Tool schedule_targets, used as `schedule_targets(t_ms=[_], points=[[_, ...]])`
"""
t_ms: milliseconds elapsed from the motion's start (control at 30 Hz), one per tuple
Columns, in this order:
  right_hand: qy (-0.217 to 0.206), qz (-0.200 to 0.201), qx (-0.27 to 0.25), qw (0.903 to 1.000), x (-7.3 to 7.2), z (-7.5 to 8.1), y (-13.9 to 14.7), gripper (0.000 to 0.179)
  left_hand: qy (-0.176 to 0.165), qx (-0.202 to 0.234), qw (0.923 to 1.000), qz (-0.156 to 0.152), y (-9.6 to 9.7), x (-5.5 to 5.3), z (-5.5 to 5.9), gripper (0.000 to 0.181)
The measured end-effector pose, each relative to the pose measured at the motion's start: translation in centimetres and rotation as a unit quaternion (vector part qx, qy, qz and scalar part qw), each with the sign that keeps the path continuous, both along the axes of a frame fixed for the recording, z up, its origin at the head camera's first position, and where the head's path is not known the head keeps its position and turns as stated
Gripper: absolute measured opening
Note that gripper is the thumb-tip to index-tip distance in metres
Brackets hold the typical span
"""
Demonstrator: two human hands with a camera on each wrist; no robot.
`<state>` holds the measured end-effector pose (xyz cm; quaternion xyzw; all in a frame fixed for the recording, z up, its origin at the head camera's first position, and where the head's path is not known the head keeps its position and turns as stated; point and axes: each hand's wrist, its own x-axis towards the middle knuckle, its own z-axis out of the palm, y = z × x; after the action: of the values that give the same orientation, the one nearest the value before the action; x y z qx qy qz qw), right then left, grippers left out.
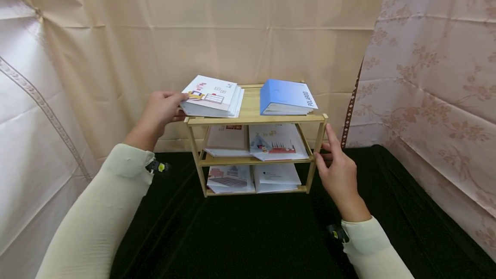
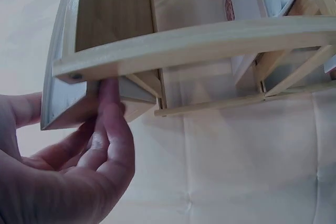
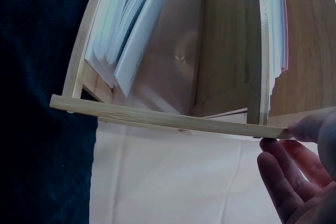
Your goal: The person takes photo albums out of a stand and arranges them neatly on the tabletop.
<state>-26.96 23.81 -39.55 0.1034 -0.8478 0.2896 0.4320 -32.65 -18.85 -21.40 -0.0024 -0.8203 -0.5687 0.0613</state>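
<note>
A three-tier wooden shelf [image 1: 249,119] stands on the dark cloth. My left hand [image 1: 162,107] grips the left end of a white photo album [image 1: 211,94] with a drawn cover, on the top tier. The thumb lies on the cover and the fingers reach underneath. In the left wrist view, the album's edge [image 2: 63,98] sits between thumb and fingers, past the shelf's end. My right hand [image 1: 338,173] is at the shelf's right post [image 1: 318,139]. In the right wrist view, thumb [image 3: 310,124] and fingers pinch the post from opposite sides.
A blue album [image 1: 286,94] marked POLAROID lies at the top tier's right. Two albums [image 1: 277,143] lie on the middle tier and two [image 1: 277,175] on the bottom. Beige curtain [image 1: 248,25] hangs behind; patterned cloth [image 1: 438,81] hangs at the right.
</note>
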Motion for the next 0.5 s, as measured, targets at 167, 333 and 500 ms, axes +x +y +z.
schedule_targets(t_ms=[167,333,500], points=[[-0.005,0.001,-0.007,1.0,0.0,0.0,0.0,0.094,-0.049,0.062,0.9963,-0.035,-0.6,-0.2,0.2,0.056],[-0.008,-0.002,-0.009,0.9999,0.0,0.0,0.1,0.094,-0.088,0.123,0.9871,-0.053,-1.0,-0.3,0.3,0.037],[-0.01,-0.002,-0.01,0.9999,-0.1,0.0,-0.1,0.094,-0.112,0.179,0.9756,-0.059,-1.8,-0.2,0.2,0.033]])
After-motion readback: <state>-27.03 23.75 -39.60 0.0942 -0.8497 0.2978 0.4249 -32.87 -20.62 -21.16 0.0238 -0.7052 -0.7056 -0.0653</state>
